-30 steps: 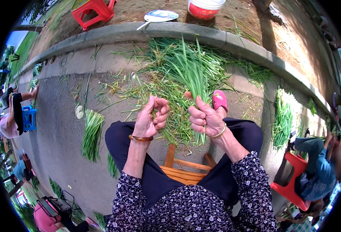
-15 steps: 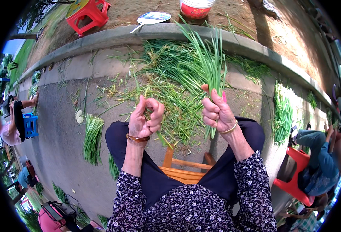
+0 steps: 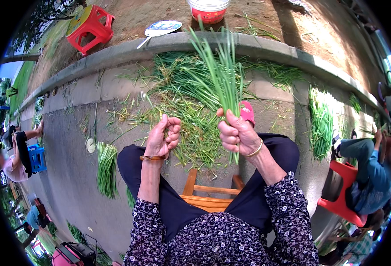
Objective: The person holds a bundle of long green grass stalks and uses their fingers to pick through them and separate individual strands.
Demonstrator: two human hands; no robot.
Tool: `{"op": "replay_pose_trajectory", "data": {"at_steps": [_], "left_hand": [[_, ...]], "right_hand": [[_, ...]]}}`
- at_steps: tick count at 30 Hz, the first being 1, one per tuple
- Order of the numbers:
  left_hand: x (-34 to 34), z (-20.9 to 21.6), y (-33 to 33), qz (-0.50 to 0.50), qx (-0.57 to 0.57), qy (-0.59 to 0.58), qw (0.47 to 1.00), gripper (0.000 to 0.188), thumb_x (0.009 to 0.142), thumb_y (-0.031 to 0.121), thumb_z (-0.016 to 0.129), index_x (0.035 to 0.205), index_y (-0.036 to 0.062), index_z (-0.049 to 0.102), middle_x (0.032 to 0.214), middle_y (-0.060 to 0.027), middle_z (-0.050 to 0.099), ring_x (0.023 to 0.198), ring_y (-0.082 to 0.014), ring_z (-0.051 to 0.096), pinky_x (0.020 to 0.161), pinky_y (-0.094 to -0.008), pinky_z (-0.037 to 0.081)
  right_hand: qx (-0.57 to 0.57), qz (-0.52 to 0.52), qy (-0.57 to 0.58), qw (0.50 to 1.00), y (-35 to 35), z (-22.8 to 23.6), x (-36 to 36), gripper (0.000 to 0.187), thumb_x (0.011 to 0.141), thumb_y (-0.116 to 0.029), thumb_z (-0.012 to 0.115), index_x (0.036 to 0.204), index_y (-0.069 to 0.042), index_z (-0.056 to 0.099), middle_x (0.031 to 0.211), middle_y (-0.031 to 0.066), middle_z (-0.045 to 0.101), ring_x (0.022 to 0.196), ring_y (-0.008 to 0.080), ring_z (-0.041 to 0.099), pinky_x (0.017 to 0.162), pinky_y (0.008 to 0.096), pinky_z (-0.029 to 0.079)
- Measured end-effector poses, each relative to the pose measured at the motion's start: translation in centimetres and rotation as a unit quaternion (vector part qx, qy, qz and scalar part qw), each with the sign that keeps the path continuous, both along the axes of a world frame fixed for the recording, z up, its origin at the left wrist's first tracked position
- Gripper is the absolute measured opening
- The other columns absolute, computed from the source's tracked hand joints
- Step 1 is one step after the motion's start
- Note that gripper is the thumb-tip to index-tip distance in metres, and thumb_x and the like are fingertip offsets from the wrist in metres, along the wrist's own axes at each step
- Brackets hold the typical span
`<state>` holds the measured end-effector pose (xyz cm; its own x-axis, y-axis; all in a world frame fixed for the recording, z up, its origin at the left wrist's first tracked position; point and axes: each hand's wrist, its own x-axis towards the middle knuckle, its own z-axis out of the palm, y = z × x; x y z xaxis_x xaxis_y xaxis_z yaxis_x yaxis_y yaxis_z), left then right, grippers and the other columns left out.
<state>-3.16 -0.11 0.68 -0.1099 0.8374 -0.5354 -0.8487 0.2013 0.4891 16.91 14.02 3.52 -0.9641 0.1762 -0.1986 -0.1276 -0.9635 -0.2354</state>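
My right hand (image 3: 240,135) is closed round a bunch of garlic chives (image 3: 222,84), its long green leaves fanning upward and its cut ends poking out below the fist. To its left, my left hand (image 3: 162,138) has curled fingers pinching a thin stalk (image 3: 149,100) with a pale tip; the fingers hide its lower part. Beneath both hands, loose green and yellowish trimmings (image 3: 195,137) are scattered over the pavement. Beyond them lies a heap of long chives (image 3: 182,73) against the kerb.
A wooden stool (image 3: 209,203) stands between my knees. Tidy chive bundles lie left (image 3: 107,170) and right (image 3: 321,124). Past the kerb (image 3: 129,49) are a red stool (image 3: 91,31), a hand fan (image 3: 163,28) and a bucket (image 3: 208,12). People sit at both sides.
The view has shifted slightly, bringing a pink slipper into sight beside my right hand. My right hand still grips the chives, which have swung a little left. The leaf below my left hand no longer shows.
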Motion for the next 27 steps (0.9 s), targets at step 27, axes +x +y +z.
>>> {"op": "replay_pose_trajectory", "data": {"at_steps": [27], "left_hand": [[3.5, 3.2, -0.7, -0.164, 0.132, 0.216, 0.953, 0.057, 0.076, 0.035, 0.059, 0.115, -0.0031, 0.042, 0.109, -0.0111, 0.051, 0.1, -0.0171, 0.048, 0.089, -0.0311, 0.036]], "right_hand": [[0.168, 0.2, -0.084, 0.962, -5.4, -1.5, -3.3, 0.036, 0.084, -0.041, 0.047, 0.064, -0.013, 0.037, 0.049, -0.0056, 0.029, 0.039, 0.0046, 0.028, 0.033, 0.0185, 0.022]]}}
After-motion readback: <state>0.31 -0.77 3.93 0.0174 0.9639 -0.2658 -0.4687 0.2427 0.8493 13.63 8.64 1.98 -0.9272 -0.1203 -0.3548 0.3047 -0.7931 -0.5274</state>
